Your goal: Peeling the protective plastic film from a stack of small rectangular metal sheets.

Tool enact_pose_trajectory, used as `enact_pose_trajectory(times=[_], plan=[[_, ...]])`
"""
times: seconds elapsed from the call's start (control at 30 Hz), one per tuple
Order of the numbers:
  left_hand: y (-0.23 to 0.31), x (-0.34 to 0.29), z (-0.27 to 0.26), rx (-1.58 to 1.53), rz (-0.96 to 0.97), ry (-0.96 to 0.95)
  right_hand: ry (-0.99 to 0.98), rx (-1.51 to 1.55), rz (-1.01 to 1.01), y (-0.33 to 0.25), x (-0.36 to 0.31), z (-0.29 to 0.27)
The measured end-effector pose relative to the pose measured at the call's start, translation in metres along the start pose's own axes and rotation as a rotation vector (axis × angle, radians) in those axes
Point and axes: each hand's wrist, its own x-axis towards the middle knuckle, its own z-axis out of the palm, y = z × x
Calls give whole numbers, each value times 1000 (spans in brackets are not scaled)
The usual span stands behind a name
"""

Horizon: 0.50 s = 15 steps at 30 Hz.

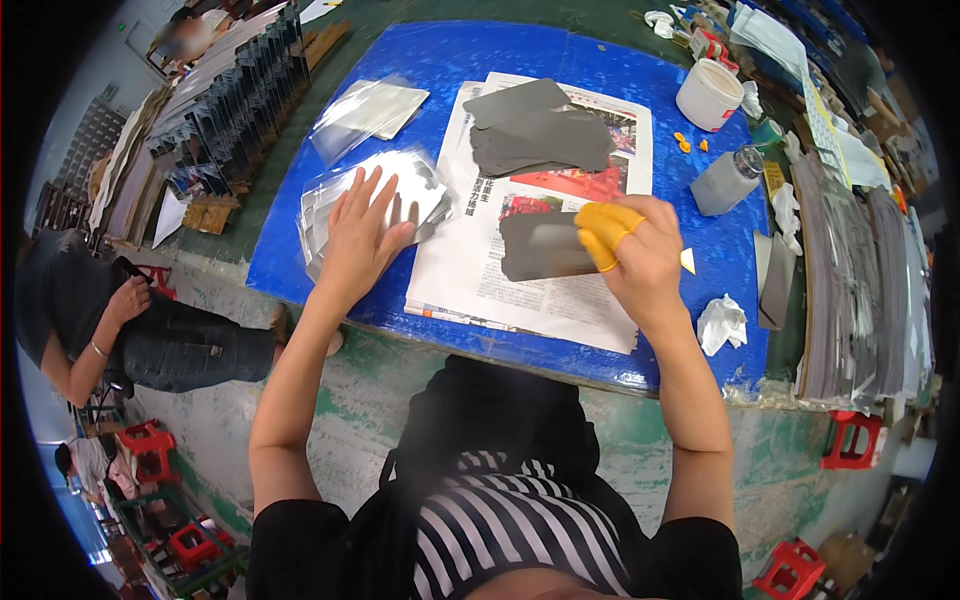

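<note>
My left hand [360, 235] lies with fingers spread on a loose stack of shiny clear sheets [318, 212] at the left of the table. Yellow finger covers [608, 232] are on some fingers of my right hand [645, 255]. Those fingers are bent and bunched on the right end of a dark grey plate [540, 248], whose end they hide. Under the plate is a spread newspaper [470, 270]. Farther back on the paper, several more dark grey plates [540, 135] lie in an overlapping pile. Another batch of clear sheets [370, 110] is beyond my left hand.
A blue-covered table [460, 55] carries a white tub [710, 95], a clear bottle [728, 180], orange bits [684, 143] and crumpled tissue [722, 324]. Tall sheet stacks [850, 290] line the right; racked panels [235, 110] stand left. Another person [150, 325] is at the left.
</note>
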Motion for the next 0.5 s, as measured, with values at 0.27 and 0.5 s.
enact_pose_trajectory(times=[0.27, 0.5], plan=[[43, 20, -17, -291, 86, 40, 213, 703, 900, 2, -6, -4], [14, 49, -1, -505, -44, 32, 80, 1186, 1175, 7, -3, -6]])
